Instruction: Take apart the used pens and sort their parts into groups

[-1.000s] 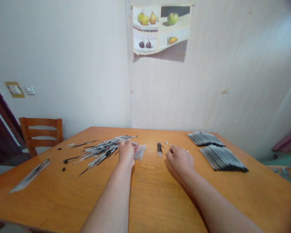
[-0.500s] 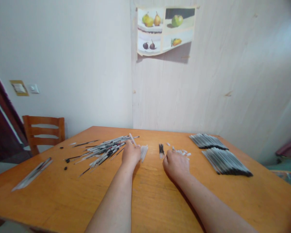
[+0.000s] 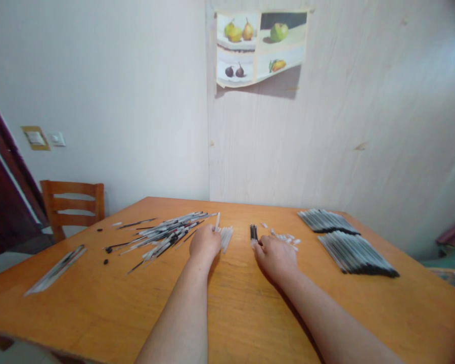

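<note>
My left hand rests on the wooden table with its fingers closed on a clear pen barrel that sticks up and away from me. It sits between a loose heap of pen parts on its left and a small bunch of clear barrels on its right. My right hand lies curled, its fingertips at a small bundle of black refills. What its fingers pinch is too small to make out. Small white caps lie just beyond it.
Two neat stacks of assembled pens lie at the right of the table. Flat pen packets lie near the left edge, with black caps close by. A wooden chair stands at the far left. A fruit picture hangs on the wall.
My left hand has lifted a clear barrel out of the heap and carried it right. My right hand has slid left from the white caps to the black refills.
</note>
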Tool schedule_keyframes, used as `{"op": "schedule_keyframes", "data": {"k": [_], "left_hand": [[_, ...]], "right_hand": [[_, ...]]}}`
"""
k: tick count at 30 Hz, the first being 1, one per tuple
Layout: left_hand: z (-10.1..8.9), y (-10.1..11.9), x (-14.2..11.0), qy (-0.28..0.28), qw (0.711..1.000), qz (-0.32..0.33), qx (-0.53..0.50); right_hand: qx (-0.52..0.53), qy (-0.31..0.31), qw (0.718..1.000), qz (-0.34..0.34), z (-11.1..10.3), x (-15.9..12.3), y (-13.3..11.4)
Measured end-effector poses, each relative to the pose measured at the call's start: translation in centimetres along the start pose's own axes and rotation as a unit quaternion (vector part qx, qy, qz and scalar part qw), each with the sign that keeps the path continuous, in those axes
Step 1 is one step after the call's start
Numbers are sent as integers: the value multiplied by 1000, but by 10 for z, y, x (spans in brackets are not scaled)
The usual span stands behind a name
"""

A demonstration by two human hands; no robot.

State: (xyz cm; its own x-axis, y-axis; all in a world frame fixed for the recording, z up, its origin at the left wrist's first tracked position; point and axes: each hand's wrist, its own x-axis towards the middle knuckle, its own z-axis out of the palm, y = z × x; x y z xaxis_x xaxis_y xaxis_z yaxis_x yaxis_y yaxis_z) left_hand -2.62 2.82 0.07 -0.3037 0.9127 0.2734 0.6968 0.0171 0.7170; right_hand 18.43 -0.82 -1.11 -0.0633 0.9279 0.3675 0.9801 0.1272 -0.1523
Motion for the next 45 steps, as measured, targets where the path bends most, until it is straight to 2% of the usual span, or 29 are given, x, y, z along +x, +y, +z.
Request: {"op": "schedule_keyframes", "data": {"k": [6,13,17,27,33,45], "left_hand": [[-1,-4,0,-31,999,-14,10],[3,-11,-2,-12,994,-63,-94],[4,-12,-3,6,994,-62,-94],[3,-13,-3,6,989,-77,-128],[4,-14,-3,13,997,-47,-66],[7,-16,0,31,994,-26,-105]], "right_hand": [[19,27,999,15,-4,-5,4],[23,20,999,7,-5,-6,11],[28,27,999,6,-6,-6,12],[39,29,999,5,-9,-7,13],[46,19,999,13,-13,-7,11],[62,26,998,-19,-17,-11,4]]}}
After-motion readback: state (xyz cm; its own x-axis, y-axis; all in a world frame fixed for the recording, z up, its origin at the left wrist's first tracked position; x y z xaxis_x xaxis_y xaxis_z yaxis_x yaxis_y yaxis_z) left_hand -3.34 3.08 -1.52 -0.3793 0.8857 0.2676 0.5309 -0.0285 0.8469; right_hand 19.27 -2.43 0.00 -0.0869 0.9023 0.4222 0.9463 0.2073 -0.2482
